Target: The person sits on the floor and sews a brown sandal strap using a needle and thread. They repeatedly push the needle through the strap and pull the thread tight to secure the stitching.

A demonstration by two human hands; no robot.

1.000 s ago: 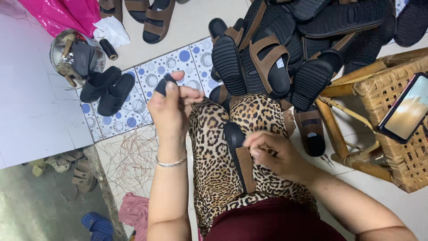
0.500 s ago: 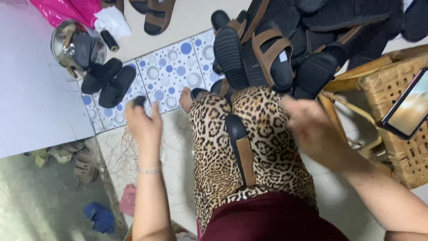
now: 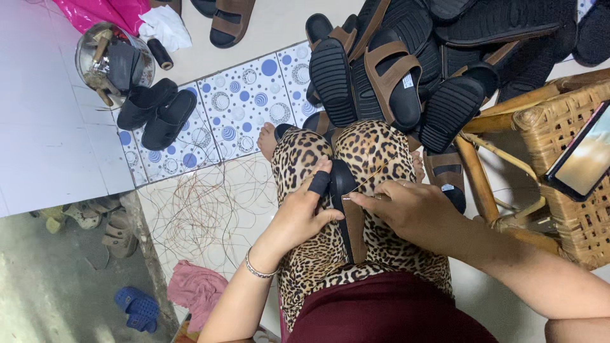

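A black sandal with a brown strap (image 3: 348, 209) lies lengthwise on my lap, on leopard-print cloth. My left hand (image 3: 304, 213) grips its left edge, with a dark blue guard on the forefinger. My right hand (image 3: 406, 206) rests on its right side and pinches a thin needle whose tip points at the sole. A fine thread (image 3: 381, 170) runs up and to the right from the sandal.
A heap of black and brown sandals (image 3: 406, 70) lies ahead of my knees. A wicker stool (image 3: 559, 165) with a phone (image 3: 588, 155) stands at right. Loose thread (image 3: 210, 203) litters the floor at left, near a black sandal pair (image 3: 155, 114) and a metal pot (image 3: 105, 60).
My left hand swung out to the left, then came back onto the sandal. My right hand drew away to the right and returned with the needle at the sole.
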